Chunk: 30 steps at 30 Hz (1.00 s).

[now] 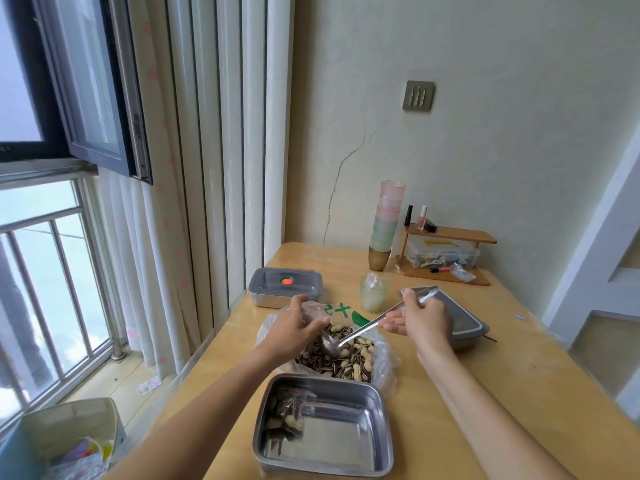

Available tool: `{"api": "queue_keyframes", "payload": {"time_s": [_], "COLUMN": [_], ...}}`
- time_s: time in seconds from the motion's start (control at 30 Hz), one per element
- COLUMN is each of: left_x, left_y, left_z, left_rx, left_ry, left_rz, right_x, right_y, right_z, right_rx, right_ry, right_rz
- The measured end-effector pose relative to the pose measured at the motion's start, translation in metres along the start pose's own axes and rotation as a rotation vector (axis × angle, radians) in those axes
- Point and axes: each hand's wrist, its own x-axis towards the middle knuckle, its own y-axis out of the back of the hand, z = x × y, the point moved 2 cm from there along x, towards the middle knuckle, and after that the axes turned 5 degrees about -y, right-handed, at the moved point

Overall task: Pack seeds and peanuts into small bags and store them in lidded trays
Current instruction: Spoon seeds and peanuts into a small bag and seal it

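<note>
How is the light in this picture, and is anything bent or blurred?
Head view: daylight enters from the window at left; the open tray floor shows glare; the wide lens bends the curtain lines; the spoon handle's end is slightly blurred.

Bench (502, 382): one.

Steel trays: three.
- one open tray (385, 427), nearest
- one dotted tray (273, 301), lidded, orange spot on top
- one right tray (468, 342), lidded

Lids: two, one on each closed tray.

Large plastic bag (384, 358) of mixed seeds and peanuts: one.

Small filled bag (287, 414), lying in the open tray: one.

Spoon (360, 330): one.

Hands: two, left hand (294, 329) and right hand (424, 320).

Green cup (372, 297) standing alone: one.

Cup stack (386, 220): one, pink above green above brown. The number of cups in it cannot be told.

Wooden rack (457, 234): one, with two tiers.

Clear box (441, 254): one.

Upright bottles on the rack: two, a dark bottle (409, 215) and a pink bottle (422, 218).
</note>
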Motion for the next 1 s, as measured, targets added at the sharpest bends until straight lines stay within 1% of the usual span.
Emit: {"api": "queue_keyframes", "payload": {"time_s": [0.17, 0.43, 0.57, 0.73, 0.87, 0.93, 1.0], "left_x": [-0.002, 0.001, 0.001, 0.004, 0.005, 0.006, 0.006], "left_y": [-0.002, -0.005, -0.004, -0.002, -0.001, -0.001, -0.002], "left_z": [0.0, -0.009, -0.011, -0.015, -0.013, -0.012, -0.012], "left_rx": [0.037, 0.101, 0.129, 0.12, 0.115, 0.118, 0.125], "left_ry": [0.004, 0.052, 0.055, 0.075, 0.085, 0.081, 0.073], "left_rz": [-0.02, -0.002, -0.004, 0.019, 0.082, 0.098, 0.104], "right_x": [-0.003, -0.006, -0.003, 0.009, 0.008, 0.003, 0.001], "right_y": [0.008, -0.004, -0.005, 0.0, 0.003, 0.003, 0.0], "right_z": [-0.009, -0.001, 0.006, 0.016, 0.015, 0.008, 0.002], "right_rx": [-0.057, -0.269, -0.348, -0.318, -0.293, -0.255, -0.198], "right_ry": [0.109, 0.326, 0.347, 0.335, 0.395, 0.413, 0.373], "right_rz": [0.071, 0.083, 0.069, 0.039, 0.059, 0.04, -0.003]}}
